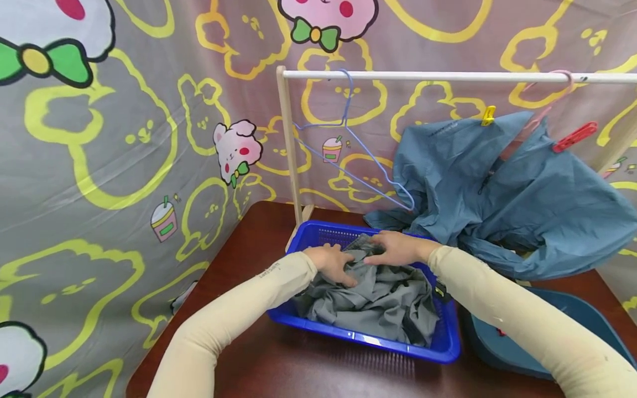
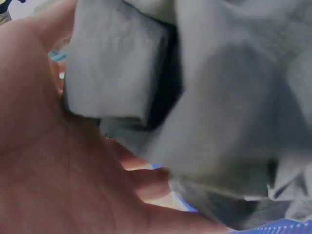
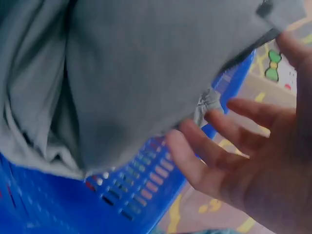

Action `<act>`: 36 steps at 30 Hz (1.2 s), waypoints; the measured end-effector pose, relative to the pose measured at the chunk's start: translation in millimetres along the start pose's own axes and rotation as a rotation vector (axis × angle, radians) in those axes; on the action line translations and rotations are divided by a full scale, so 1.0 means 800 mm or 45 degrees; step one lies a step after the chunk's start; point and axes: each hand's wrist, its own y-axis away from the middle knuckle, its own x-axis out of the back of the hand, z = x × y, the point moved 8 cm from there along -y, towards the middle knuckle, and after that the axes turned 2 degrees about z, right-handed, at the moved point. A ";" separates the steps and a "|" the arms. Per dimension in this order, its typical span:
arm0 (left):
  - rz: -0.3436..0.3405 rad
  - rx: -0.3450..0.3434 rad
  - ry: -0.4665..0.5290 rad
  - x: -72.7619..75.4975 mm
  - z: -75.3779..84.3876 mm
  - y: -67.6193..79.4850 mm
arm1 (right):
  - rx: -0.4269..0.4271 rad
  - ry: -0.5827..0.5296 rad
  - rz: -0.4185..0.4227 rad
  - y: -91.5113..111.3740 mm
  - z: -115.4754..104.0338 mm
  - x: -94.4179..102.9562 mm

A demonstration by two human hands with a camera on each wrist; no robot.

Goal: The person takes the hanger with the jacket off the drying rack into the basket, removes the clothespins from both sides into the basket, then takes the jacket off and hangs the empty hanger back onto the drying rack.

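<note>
A crumpled grey garment [image 1: 370,298] with dark patches lies heaped in a blue plastic basket [image 1: 363,340]. Over the left part of the heap is my left hand [image 1: 332,264], its fingers spread. In the left wrist view the palm of that hand [image 2: 73,161] faces the cloth [image 2: 214,117], and its fingers pass behind the cloth's lower edge. My right hand [image 1: 400,249] reaches the garment's far side. The right wrist view has this hand [image 3: 253,146] with relaxed, parted fingers beside the grey cloth [image 3: 131,83], the thumb right at its edge.
Behind the basket stands a rack with a white rail [image 1: 423,76]. A blue hanger [image 1: 353,138] hangs there, and a blue jacket [image 1: 448,177] hangs from a pink hanger [image 1: 557,99] with yellow [image 1: 489,115] and red [image 1: 574,137] clips. A teal basin [image 1: 517,354] sits at right on the brown table [image 1: 259,359].
</note>
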 end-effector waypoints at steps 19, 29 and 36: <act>-0.076 0.028 -0.184 -0.032 0.004 -0.011 | -0.174 0.431 -0.380 0.018 -0.024 -0.070; -0.095 0.024 -0.244 -0.048 0.004 -0.027 | -0.194 0.525 -0.449 0.002 -0.020 -0.087; -0.151 -0.027 -0.165 -0.047 -0.001 -0.029 | -0.227 0.544 -0.501 -0.006 -0.012 -0.094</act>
